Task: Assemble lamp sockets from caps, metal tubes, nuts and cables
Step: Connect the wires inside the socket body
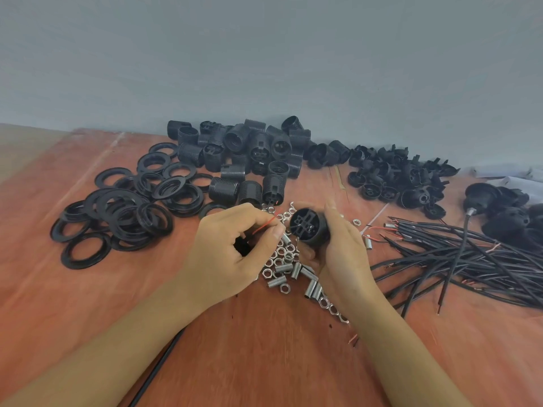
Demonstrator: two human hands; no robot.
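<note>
Black round plastic socket body [308, 227]: held above the table centre, open face with its inner ribs turned toward the camera. Right hand [342, 257] grips it, fingers and thumb wrapped round its side.

Thin red wire [264, 226]: just left of the socket body, pinched between thumb and forefinger of left hand [235, 248]. The other fingers are curled; something dark sits in the palm, which I cannot identify.

Below both hands: loose heap of silver hex nuts and short threaded metal tubes [289, 267] on the reddish-brown wooden table [264, 353].

Right: bundle of black cables with stripped ends [470, 257].

Far side: pile of black threaded socket shells [249, 154], with black domed caps [402, 177] to its right.

Left: flat black plastic rings [123, 212].
</note>
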